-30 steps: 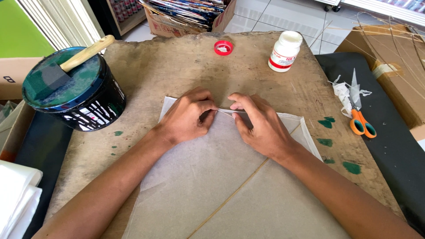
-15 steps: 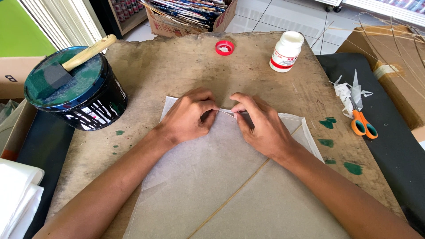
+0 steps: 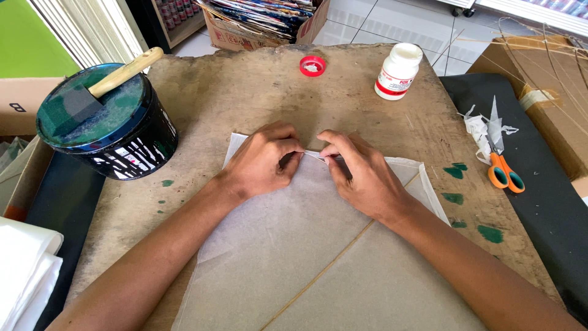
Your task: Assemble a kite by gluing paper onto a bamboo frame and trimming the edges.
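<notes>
A large sheet of thin translucent white paper [image 3: 294,245] lies on a worn brown board [image 3: 245,92], with a thin wooden stick [image 3: 324,273] running diagonally under it. My left hand [image 3: 263,162] and my right hand [image 3: 361,175] meet at the sheet's far edge. Both pinch a narrow folded strip of that edge between thumb and fingers, fingertips almost touching. What lies inside the fold is hidden by my fingers.
A black paint tub [image 3: 107,129] with a wooden-handled brush [image 3: 122,72] stands at the left. A white glue bottle [image 3: 398,70] and its red cap [image 3: 312,65] sit at the far edge. Orange-handled scissors [image 3: 499,156] and paper scraps lie at the right. Green paint spots [image 3: 465,199] mark the board.
Both hands stay at the paper's far edge; the fingertips have shifted slightly closer together along the fold. Nothing else has moved.
</notes>
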